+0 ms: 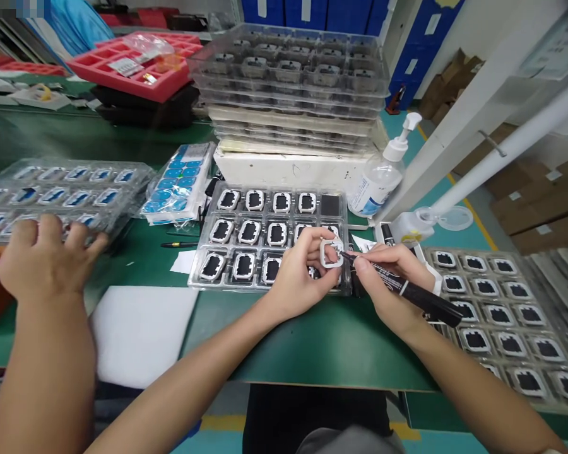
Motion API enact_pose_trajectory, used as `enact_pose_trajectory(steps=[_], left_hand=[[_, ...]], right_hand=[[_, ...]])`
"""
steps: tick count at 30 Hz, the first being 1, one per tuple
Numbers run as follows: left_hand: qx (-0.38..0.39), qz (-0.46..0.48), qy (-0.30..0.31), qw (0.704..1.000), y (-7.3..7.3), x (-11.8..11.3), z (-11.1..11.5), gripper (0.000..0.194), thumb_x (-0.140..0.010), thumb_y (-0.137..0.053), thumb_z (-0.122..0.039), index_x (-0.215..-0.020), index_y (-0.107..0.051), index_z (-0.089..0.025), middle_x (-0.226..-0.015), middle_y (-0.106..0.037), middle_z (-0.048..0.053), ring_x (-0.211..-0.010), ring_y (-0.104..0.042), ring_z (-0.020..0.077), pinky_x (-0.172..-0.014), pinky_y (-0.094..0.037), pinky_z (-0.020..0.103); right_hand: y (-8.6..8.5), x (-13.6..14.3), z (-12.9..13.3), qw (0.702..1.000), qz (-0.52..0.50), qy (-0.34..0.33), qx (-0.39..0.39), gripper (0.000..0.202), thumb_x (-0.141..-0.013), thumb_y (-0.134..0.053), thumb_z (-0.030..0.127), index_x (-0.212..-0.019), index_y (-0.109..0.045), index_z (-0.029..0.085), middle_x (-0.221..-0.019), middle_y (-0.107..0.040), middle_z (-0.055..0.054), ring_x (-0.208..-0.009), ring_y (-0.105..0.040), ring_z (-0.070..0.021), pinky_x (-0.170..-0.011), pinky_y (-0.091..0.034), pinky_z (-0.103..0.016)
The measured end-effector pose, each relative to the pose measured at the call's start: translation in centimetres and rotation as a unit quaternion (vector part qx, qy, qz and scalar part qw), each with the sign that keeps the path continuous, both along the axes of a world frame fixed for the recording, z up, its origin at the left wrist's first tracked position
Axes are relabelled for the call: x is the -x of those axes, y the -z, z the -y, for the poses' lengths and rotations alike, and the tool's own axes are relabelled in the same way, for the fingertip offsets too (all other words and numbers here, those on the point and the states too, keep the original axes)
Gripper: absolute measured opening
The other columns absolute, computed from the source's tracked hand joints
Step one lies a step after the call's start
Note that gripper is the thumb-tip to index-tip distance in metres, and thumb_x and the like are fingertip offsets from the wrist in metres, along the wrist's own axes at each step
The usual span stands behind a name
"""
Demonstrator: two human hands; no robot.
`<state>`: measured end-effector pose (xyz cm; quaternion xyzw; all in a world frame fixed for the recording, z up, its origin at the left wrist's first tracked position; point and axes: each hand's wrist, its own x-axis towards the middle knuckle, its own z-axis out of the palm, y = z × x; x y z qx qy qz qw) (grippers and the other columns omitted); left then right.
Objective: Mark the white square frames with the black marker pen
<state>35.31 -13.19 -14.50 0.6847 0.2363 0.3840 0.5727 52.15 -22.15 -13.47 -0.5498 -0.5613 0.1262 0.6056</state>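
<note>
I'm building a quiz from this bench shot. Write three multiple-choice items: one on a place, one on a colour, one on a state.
1. Where does the pump bottle stand?
A. Right of the white box under the stacked trays
B. On the red foam tray
C. On the white sheet at the near edge

2. What colour is the foam tray at the back left?
A. Blue
B. Red
C. Yellow

3. What is the right hand doing?
A. Resting flat on the table
B. Pressing the bottle pump
C. Holding a black marker with its tip at the small white frame held in the left hand

Answers: 1 A, the bottle stands beside the box's right end. 2 B, the tray is plainly red. 3 C, the marker tip meets the frame pinched in the left fingers.
</note>
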Motion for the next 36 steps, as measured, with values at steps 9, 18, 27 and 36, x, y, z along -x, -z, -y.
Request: enact_pose_trajectory(steps=[9,18,27,36], left_hand=[[0.002,-0.008,0.019,1.0,0.3,0.1,0.0,0.045,-0.088,-0.075,-0.011,-0.125,-0.053,-0.025,-0.095,-0.069,-0.002,-0.083,-0.067,0.0107,-0.074,-0.052,0.022],[-0.028,-0.013,-0.002,1.0,0.7,0.0,0.1,0.04,-0.088,-0.076,-0.012,-0.121,-0.057,-0.023,-0.096,-0.074,0.001,-0.082,-0.072,0.0118,-0.07,-0.057,0.021],[-0.129,-0.052,-0.046,0.989,1.1,0.0,0.4,0.033,-0.09,-0.075,-0.014,-0.118,-0.059,-0.022,-0.096,-0.079,0.001,-0.089,-0.08,0.0168,-0.075,-0.063,0.025],[-0.151,-0.08,-0.065,0.983,1.5,0.1,0.6,0.032,-0.092,-0.075,-0.016,-0.12,-0.06,-0.024,-0.097,-0.08,0.001,-0.092,-0.082,0.0182,-0.075,-0.061,0.025]], right_hand=[[-0.2,0.1,-0.2,1.0,-0.022,-0.011,0.002,0.005,-0.095,-0.081,0.029,-0.096,-0.075,0.029,-0.086,-0.078,0.0,-0.077,-0.073,-0.017,-0.066,-0.06,-0.032],[-0.3,0.2,-0.2,1.0,0.003,0.004,0.016,0.006,-0.097,-0.078,0.033,-0.093,-0.075,0.03,-0.079,-0.073,0.001,-0.069,-0.067,-0.0163,-0.06,-0.053,-0.033],[0.1,0.3,-0.4,1.0,0.016,-0.004,0.001,0.007,-0.098,-0.076,0.032,-0.092,-0.073,0.03,-0.081,-0.074,0.001,-0.066,-0.064,-0.0161,-0.062,-0.053,-0.035],[0.1,0.2,-0.5,1.0,0.02,0.007,0.015,0.009,-0.099,-0.075,0.035,-0.091,-0.074,0.031,-0.079,-0.074,0.001,-0.066,-0.064,-0.0165,-0.062,-0.052,-0.036]])
